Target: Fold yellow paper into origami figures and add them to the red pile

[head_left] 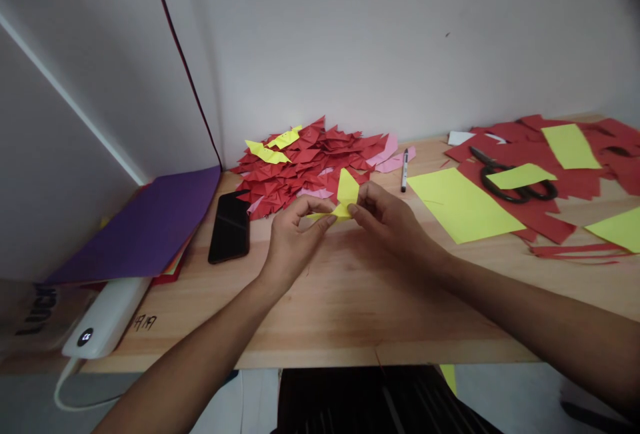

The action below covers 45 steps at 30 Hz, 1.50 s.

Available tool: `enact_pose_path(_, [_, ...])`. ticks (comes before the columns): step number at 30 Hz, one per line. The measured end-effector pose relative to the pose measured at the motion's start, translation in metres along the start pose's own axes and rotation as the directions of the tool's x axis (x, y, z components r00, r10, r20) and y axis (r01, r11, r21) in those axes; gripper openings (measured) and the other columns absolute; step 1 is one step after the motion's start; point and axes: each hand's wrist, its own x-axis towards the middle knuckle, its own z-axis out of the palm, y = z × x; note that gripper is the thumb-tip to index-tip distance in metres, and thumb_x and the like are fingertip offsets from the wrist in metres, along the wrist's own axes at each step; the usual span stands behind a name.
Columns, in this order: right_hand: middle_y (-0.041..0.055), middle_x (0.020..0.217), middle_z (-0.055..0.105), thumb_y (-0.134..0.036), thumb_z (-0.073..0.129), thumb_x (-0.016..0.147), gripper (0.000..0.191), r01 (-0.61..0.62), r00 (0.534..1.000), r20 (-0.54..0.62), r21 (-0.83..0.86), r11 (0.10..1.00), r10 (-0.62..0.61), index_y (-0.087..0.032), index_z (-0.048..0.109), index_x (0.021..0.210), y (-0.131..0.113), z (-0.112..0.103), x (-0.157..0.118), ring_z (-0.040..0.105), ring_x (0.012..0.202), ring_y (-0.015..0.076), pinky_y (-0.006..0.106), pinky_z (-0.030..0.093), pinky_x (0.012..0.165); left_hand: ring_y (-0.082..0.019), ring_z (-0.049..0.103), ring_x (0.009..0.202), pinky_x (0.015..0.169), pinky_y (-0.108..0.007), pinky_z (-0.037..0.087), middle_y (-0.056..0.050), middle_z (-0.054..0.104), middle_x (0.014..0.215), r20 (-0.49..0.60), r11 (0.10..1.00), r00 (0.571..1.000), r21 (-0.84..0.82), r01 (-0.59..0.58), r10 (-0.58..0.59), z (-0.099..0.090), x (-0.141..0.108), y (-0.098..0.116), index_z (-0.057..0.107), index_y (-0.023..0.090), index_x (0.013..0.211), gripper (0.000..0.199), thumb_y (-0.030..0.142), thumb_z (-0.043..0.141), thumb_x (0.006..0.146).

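Between my two hands, above the middle of the wooden table, is a small piece of folded yellow paper (348,187). One flap of it points upward and another part lies low toward the left. My left hand (300,227) pinches its left end between thumb and fingers. On the other side, my right hand (383,214) grips the right part, its thumb pressed on the fold. Just behind the hands spreads a heap of folded red paper pieces (300,167), with a few pink ones and folded yellow pieces (267,152) on top.
A black phone (229,229) and purple sheets (145,221) over a white power bank (107,317) with a cable lie left. Right are a marker (405,171), a yellow sheet (463,206), black-handled scissors (543,191) partly under a yellow strip, and red paper scraps (540,221). A wall stands behind.
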Motion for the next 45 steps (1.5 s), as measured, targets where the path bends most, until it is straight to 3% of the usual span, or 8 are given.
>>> enact_pose_path(4, [-0.0039,0.064,0.039,-0.027,0.051,0.088,0.02,0.016,1.0,0.006,-0.017,1.0,-0.016,-0.022,0.038,0.074,-0.0014,-0.0004,-0.0005,0.036,0.059,0.0123,0.027,0.029,0.055,-0.016,0.064,0.091,0.087,-0.031,0.049,-0.005,0.069,0.094,0.01,0.999,1.0,-0.033,0.009,-0.008,-0.0006,0.0005,-0.0005,0.068,0.018,0.091,0.017,0.021,0.071,0.075])
enact_pose_path(10, [-0.0039,0.065,0.04,-0.027,0.05,0.088,0.019,0.022,1.0,0.008,0.001,1.0,-0.022,-0.023,0.038,0.074,-0.0025,-0.0003,-0.0011,0.037,0.059,0.0128,0.028,0.029,0.056,-0.016,0.065,0.089,0.086,-0.032,0.05,-0.005,0.072,0.092,0.035,0.983,0.992,-0.132,0.127,-0.124,-0.0009,0.0034,-0.0015,0.072,0.018,0.085,0.016,0.02,0.074,0.07])
enact_pose_path(14, [-0.0041,0.065,0.039,-0.026,0.05,0.089,0.019,0.017,1.0,0.012,0.015,1.0,-0.017,-0.023,0.038,0.075,-0.0016,0.0004,-0.001,0.037,0.06,0.0126,0.028,0.029,0.056,-0.014,0.065,0.087,0.086,-0.031,0.05,-0.005,0.072,0.09,0.018,0.971,0.99,-0.192,0.144,-0.143,0.0003,0.003,-0.0028,0.073,0.018,0.079,0.011,0.019,0.075,0.068])
enact_pose_path(21, [-0.0044,0.065,0.039,-0.025,0.051,0.089,0.02,0.062,0.998,-0.02,-0.013,0.998,-0.062,-0.022,0.038,0.074,-0.0015,-0.0003,-0.0012,0.036,0.059,0.0117,0.027,0.029,0.055,-0.016,0.064,0.091,0.087,-0.03,0.048,-0.006,0.071,0.095,0.075,0.982,0.99,-0.139,0.131,-0.121,-0.0019,0.0016,0.0031,0.072,0.017,0.091,0.021,0.024,0.075,0.072])
enact_pose_path(29, [-0.0046,0.064,0.039,-0.025,0.051,0.089,0.02,0.056,0.998,-0.017,-0.008,0.998,-0.056,-0.022,0.038,0.074,-0.0027,-0.0001,-0.0004,0.036,0.058,0.0115,0.026,0.029,0.054,-0.016,0.065,0.092,0.09,-0.032,0.048,-0.006,0.071,0.093,0.003,0.986,0.995,-0.132,0.101,-0.101,0.0002,0.0009,-0.0018,0.072,0.017,0.085,0.015,0.02,0.075,0.07])
enact_pose_path(38, [-0.0045,0.064,0.039,-0.026,0.051,0.089,0.02,0.006,1.0,0.016,0.047,0.999,-0.007,-0.022,0.038,0.074,-0.0027,0.0003,-0.0014,0.037,0.059,0.0117,0.026,0.03,0.055,-0.013,0.065,0.078,0.08,-0.028,0.052,-0.005,0.072,0.087,0.039,0.955,0.979,-0.215,0.205,-0.202,0.0009,0.001,0.0029,0.072,0.016,0.087,0.02,0.022,0.077,0.068])
enact_pose_path(45, [-0.0045,0.066,0.04,-0.026,0.05,0.088,0.016,-0.028,0.999,0.041,0.037,0.999,0.027,-0.022,0.04,0.077,0.0025,0.0031,-0.0018,0.038,0.06,0.0119,0.027,0.03,0.056,-0.015,0.067,0.085,0.084,-0.029,0.052,-0.004,0.073,0.089,-0.002,0.997,0.998,-0.045,0.058,-0.058,-0.0011,0.0007,0.003,0.073,0.018,0.081,0.009,0.021,0.073,0.073])
